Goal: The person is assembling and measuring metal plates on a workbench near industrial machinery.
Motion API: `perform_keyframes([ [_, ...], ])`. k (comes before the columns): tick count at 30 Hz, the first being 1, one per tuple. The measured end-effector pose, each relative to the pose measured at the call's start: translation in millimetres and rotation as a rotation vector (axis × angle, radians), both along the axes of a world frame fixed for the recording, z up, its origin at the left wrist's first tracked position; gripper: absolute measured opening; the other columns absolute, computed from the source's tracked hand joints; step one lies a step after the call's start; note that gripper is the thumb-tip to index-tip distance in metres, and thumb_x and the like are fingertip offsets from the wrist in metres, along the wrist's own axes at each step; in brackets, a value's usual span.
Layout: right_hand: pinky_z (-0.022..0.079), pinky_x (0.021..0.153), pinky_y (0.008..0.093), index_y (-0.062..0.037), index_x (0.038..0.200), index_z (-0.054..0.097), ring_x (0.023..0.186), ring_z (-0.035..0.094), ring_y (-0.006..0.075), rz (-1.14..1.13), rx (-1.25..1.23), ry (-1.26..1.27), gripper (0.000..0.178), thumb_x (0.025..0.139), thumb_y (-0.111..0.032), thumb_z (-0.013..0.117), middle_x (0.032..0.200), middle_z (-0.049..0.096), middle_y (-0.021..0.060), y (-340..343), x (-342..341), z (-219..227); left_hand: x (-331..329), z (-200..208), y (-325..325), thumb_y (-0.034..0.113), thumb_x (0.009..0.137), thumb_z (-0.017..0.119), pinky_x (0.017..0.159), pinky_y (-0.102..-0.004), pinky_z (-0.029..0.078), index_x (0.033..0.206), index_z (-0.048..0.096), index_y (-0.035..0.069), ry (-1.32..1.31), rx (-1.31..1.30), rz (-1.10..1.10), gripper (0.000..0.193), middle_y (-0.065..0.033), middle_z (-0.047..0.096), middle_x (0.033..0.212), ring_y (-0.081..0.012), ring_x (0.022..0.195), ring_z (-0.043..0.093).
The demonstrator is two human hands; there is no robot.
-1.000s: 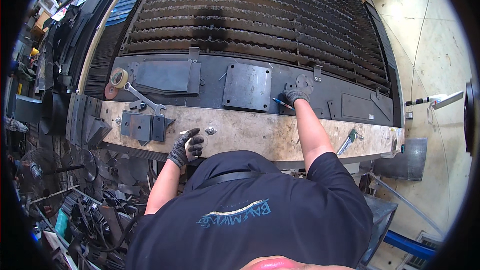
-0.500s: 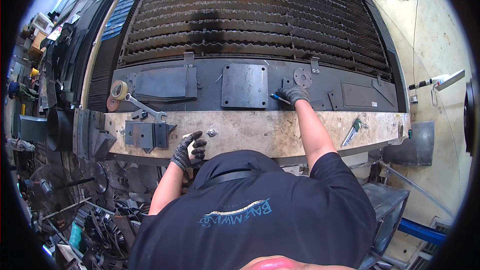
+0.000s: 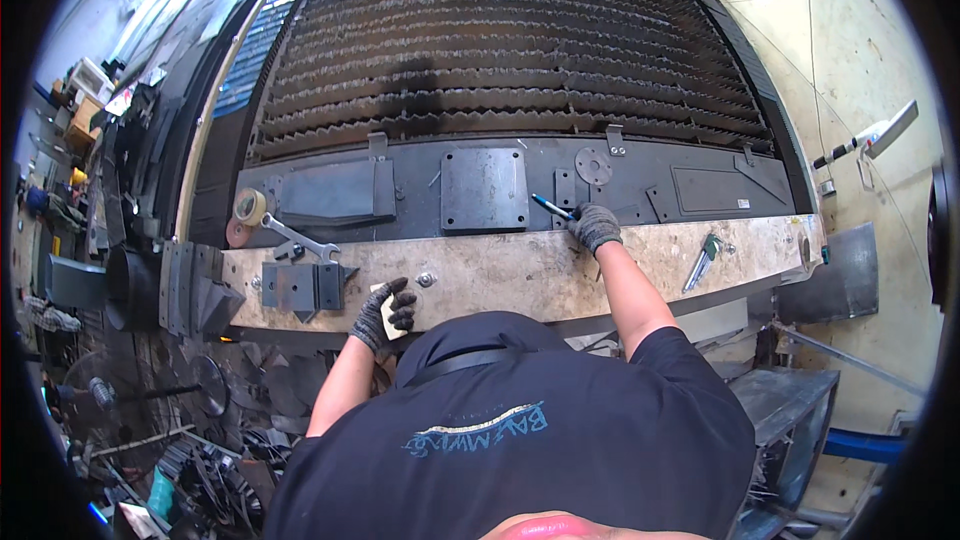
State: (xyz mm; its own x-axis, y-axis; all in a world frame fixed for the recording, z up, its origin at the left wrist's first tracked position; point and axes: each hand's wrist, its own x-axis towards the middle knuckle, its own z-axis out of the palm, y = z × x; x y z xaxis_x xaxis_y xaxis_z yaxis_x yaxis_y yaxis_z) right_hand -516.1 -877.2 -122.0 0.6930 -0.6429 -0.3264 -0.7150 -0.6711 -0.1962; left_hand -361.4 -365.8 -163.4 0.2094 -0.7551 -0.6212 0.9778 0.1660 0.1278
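Note:
My right hand (image 3: 596,227), in a grey glove, grips a blue pen (image 3: 550,205) whose tip points left toward a square steel plate (image 3: 484,190) with corner holes. The pen's tip is apart from the plate. By the table's front edge, my gloved left hand (image 3: 386,310) is curled around a flat, pale piece (image 3: 390,318), mostly hidden by the fingers. A round steel disc (image 3: 593,166) with holes lies beyond my right hand, and a small dark strip with holes (image 3: 564,185) lies beside it.
On the left lie a wrench (image 3: 300,238), a tape roll (image 3: 249,205) and small dark plates (image 3: 291,286). Hex keys (image 3: 703,263) lie at the right. Jagged metal slats (image 3: 500,70) stretch behind the table edge (image 3: 520,285). A large flat plate (image 3: 335,190) lies back left.
My right hand has drawn back toward me with the pen, whose tip now points up and left. My left hand still holds the pale piece. The view has shifted slightly.

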Motion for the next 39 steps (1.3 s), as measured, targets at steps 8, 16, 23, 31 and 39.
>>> perform_keyframes([
  [8, 0.054, 0.099, 0.0473, -0.0063, 0.120, 0.075, 0.113, 0.069, 0.0400, -0.048, 0.270, -0.185, 0.058, 0.085, -0.053, 0.070, 0.118, 0.073, 0.0238, 33.0, 37.0, -4.2, -8.1, 3.8, -1.5, 0.036, 0.104, 0.057, 0.050, -0.0324, 0.035, 0.132, 0.062, 0.021, 0.022, 0.071, 0.040, 0.032, -0.0050, 0.065, 0.081, -0.0146, 0.048, 0.041],
  [16, 0.049, 0.107, 0.0456, -0.0052, 0.135, 0.065, 0.125, 0.063, 0.0398, 0.024, 0.168, -0.350, 0.059, 0.091, -0.044, 0.067, 0.132, 0.067, 0.0244, 82.8, 36.7, -46.6, -7.1, -8.6, 8.2, 0.030, 0.100, 0.064, 0.047, -0.0320, 0.037, 0.130, 0.067, 0.021, -0.137, 0.100, 0.035, 0.031, -0.0002, 0.061, 0.069, -0.0113, 0.044, 0.041],
  [23, 0.051, 0.103, 0.0450, -0.0060, 0.135, 0.065, 0.120, 0.064, 0.0382, -0.070, 0.083, -0.583, 0.058, 0.088, -0.039, 0.071, 0.130, 0.068, 0.0211, 45.7, -25.1, -65.7, -4.8, -7.9, -0.5, 0.032, 0.104, 0.060, 0.045, -0.0321, 0.036, 0.135, 0.064, 0.022, -0.184, 0.262, -0.058, 0.033, 0.0005, 0.058, 0.066, -0.0112, 0.043, 0.041],
  [31, 0.053, 0.101, 0.0469, -0.0111, 0.116, 0.074, 0.118, 0.067, 0.0346, -0.503, -0.192, -0.029, 0.051, 0.085, -0.051, 0.072, 0.120, 0.071, 0.0159, 20.3, -103.5, 8.2, -8.8, 20.4, -17.6, 0.037, 0.099, 0.066, 0.041, -0.0302, 0.029, 0.111, 0.071, 0.019, -0.185, 0.420, -0.128, 0.022, 0.0038, 0.052, 0.057, -0.0129, 0.041, 0.040],
  [39, 0.056, 0.097, 0.0480, -0.0101, 0.116, 0.076, 0.114, 0.071, 0.0352, -0.531, -0.122, 0.060, 0.054, 0.082, -0.052, 0.073, 0.120, 0.074, 0.0175, 23.2, -85.2, 22.8, -4.8, 3.8, -1.0, 0.036, 0.096, 0.070, 0.045, -0.0297, 0.039, 0.124, 0.073, 0.021, -0.120, 0.365, -0.146, 0.032, 0.0016, 0.065, 0.073, -0.0125, 0.050, 0.049],
])
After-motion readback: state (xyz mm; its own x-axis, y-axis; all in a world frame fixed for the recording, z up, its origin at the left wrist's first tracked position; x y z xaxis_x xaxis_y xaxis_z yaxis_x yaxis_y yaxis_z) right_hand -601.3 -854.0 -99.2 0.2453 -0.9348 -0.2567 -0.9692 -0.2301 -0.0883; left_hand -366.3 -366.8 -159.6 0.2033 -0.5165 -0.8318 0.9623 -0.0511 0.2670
